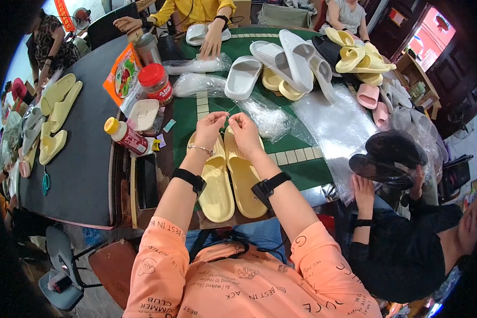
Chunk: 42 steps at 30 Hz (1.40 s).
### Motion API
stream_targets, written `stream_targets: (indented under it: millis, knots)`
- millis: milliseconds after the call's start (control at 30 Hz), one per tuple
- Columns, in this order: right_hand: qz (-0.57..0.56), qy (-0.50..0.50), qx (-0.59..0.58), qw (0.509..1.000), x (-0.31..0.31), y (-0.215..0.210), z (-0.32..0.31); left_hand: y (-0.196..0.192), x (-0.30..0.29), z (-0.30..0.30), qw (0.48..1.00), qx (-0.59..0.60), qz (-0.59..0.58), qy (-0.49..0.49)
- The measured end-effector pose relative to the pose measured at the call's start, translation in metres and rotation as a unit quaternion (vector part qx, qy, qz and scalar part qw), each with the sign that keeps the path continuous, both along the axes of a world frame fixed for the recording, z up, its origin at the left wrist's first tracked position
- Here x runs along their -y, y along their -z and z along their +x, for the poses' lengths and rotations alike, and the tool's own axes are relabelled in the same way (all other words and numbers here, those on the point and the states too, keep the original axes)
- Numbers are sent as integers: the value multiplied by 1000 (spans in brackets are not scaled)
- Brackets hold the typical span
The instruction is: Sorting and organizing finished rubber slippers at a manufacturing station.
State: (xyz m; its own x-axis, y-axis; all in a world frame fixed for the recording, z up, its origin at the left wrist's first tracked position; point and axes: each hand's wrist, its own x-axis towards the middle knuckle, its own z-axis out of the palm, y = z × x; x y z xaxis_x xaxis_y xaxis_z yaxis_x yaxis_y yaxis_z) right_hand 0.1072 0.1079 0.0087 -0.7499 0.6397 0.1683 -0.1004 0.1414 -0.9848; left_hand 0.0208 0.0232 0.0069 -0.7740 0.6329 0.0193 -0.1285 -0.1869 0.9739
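Note:
My left hand [210,131] and my right hand [246,135] meet over the table, thumbs and forefingers pinched close together. A tiny thin thing seems to be between the fingertips, too small to name. Just beneath them lies a pair of yellow slippers, the left slipper [216,185] and the right slipper [249,193] side by side with heels toward me. My hands partly hide their straps. Beyond my right hand, a transparent bag [267,119] holds a tangle of fine whitish strands.
White slippers [244,78] and yellow slippers [358,59] are heaped at the far right, by flat transparent bags [328,124]. At left stand a red-lidded jar [155,82] and a yellow-capped bottle [126,137]. A co-worker at right handles black slippers [389,156]; another co-worker's hand [212,41] is across the table.

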Motion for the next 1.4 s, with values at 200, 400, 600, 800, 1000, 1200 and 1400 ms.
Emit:
stream_targets:
  millis: [200,400,600,800,1000,1200,1400]
  knots:
    - [6,4,-3,1000,1,-1,1,4,1,-4,999,-34,-32,6]
    - [6,-2,10,1000,1,0,0,2,1,-1,1000,-19,-20,7]
    - [-1,14,-14,1000,0,3,-1,-6,0,5,999,-22,-33,4]
    - [25,24,-7,999,3,5,-3,-5,5,3,999,-22,-28,-20]
    - [42,21,-17,999,3,3,0,0,5,-1,998,-27,-47,-21]
    - [-5,12,-7,1000,2,0,3,4,4,-7,997,-55,-45,13]
    - [45,52,-19,997,9,4,0,4,8,-9,996,-58,-53,29]
